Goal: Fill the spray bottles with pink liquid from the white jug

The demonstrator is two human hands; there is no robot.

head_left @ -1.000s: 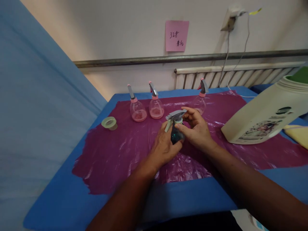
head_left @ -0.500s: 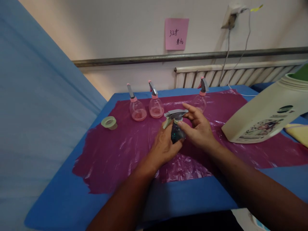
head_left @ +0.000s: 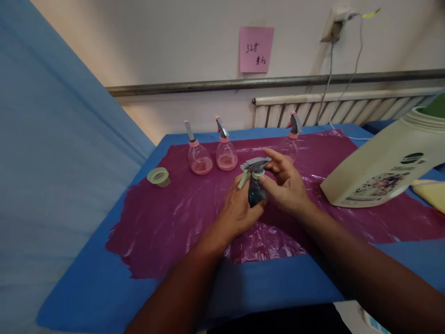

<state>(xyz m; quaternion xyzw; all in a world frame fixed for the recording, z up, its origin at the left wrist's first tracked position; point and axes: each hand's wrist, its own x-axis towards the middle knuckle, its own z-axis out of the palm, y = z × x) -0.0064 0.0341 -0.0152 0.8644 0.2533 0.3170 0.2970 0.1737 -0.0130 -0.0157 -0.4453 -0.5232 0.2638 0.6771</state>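
Note:
A small dark teal spray bottle point(head_left: 256, 195) with a grey trigger head point(head_left: 255, 164) stands on the purple plastic sheet point(head_left: 167, 222) at the table's middle. My left hand point(head_left: 238, 213) is wrapped round the bottle's body from the left. My right hand point(head_left: 287, 185) pinches the pale green collar under the trigger head, its other fingers stretched out behind the head.
Three clear spray bottles with pink collars point(head_left: 200, 160) point(head_left: 225, 155) point(head_left: 290, 141) stand along the back of the sheet. A pale green cap point(head_left: 158, 176) lies at the left. A large white jug point(head_left: 385, 167) lies tilted at the right, a yellow cloth point(head_left: 429, 192) beside it.
The trigger head has turned slightly under my right fingers. Both hands stay on the bottle in the same spot.

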